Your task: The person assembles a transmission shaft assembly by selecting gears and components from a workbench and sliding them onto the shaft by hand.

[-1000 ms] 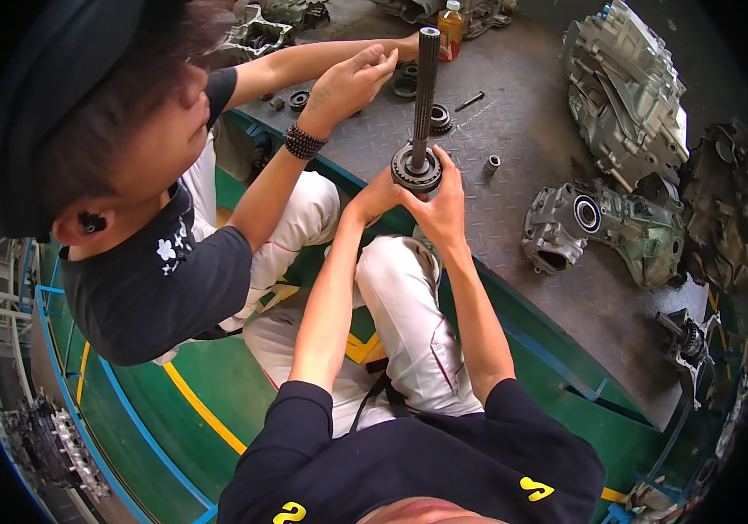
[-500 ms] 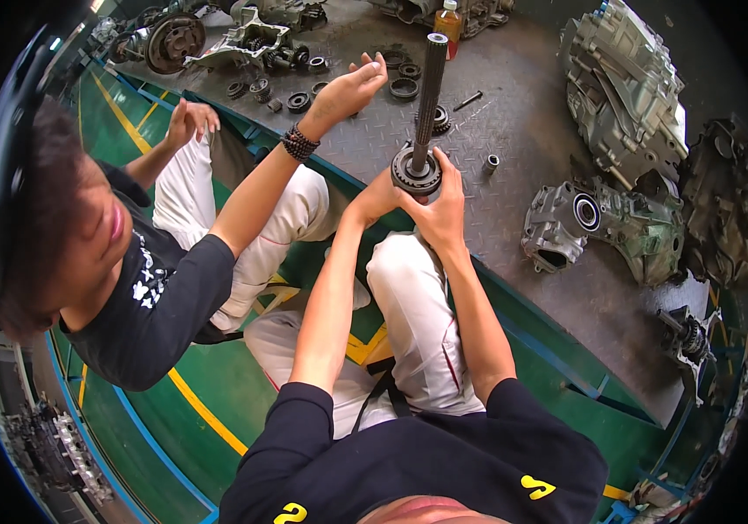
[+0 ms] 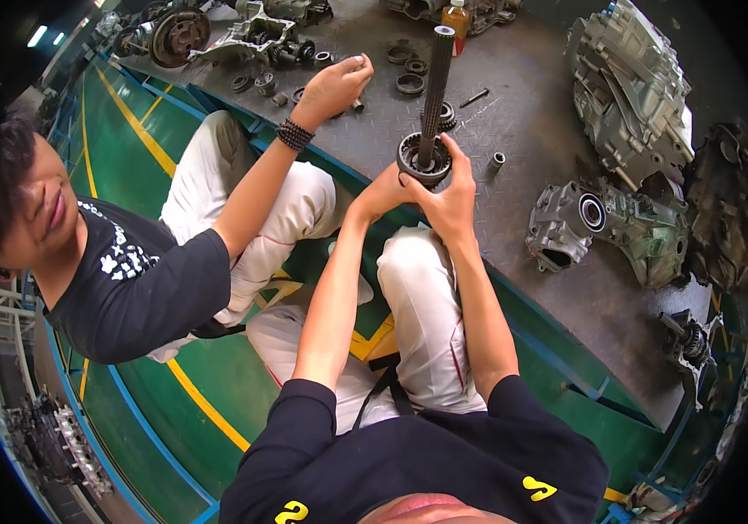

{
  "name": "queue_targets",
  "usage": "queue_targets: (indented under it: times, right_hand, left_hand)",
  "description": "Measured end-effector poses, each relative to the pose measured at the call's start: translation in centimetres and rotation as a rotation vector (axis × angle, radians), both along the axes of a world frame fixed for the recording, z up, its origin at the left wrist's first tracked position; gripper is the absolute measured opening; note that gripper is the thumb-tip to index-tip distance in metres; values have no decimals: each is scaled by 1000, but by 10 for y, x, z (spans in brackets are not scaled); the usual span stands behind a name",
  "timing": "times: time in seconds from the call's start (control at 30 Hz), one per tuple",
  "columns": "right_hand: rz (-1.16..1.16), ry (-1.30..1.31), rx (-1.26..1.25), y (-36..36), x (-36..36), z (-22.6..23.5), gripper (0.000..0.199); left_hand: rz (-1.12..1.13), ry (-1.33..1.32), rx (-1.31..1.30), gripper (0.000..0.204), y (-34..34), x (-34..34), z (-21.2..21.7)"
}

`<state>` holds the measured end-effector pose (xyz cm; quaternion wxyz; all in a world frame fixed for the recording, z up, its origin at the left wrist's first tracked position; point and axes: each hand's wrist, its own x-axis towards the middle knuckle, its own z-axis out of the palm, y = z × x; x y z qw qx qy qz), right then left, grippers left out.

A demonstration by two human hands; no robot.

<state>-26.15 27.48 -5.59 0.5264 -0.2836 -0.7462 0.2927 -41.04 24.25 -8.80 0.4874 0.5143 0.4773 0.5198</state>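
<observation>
1. Tabletop (image 3: pixel 531 166) of dark tread plate; grey housing (image 3: pixel 605 223) lies right of the shaft.
2. Co-worker's hand (image 3: pixel 335 83), left of the shaft, has drawn back from it, pinching something small.
3. Splined shaft (image 3: pixel 433 92) stands upright, unmoved; left hand (image 3: pixel 383 194) and right hand (image 3: pixel 451 196) stay closed around its gear (image 3: pixel 422 162).

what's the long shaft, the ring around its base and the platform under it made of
The shaft looks like dark bare steel, dull grey with fine ridges along it. The ring at its base seems machined metal too, toothed and slightly shiny. The platform looks like grey metal tread plate, judging by its raised pattern, worn and smudged.
</observation>
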Motion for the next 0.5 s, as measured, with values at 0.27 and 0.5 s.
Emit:
queue_targets:
  times: [0.27, 0.5]
  right_hand:
    - [90, -63, -66, -6, -10, -41, 87]
    - [256, -206, -51, 1, -7, -1, 102]
  left_hand:
    - [-15, -138, 107, 73, -11, -11, -18]
    - [25, -73, 373, 67, -22, -6, -4]
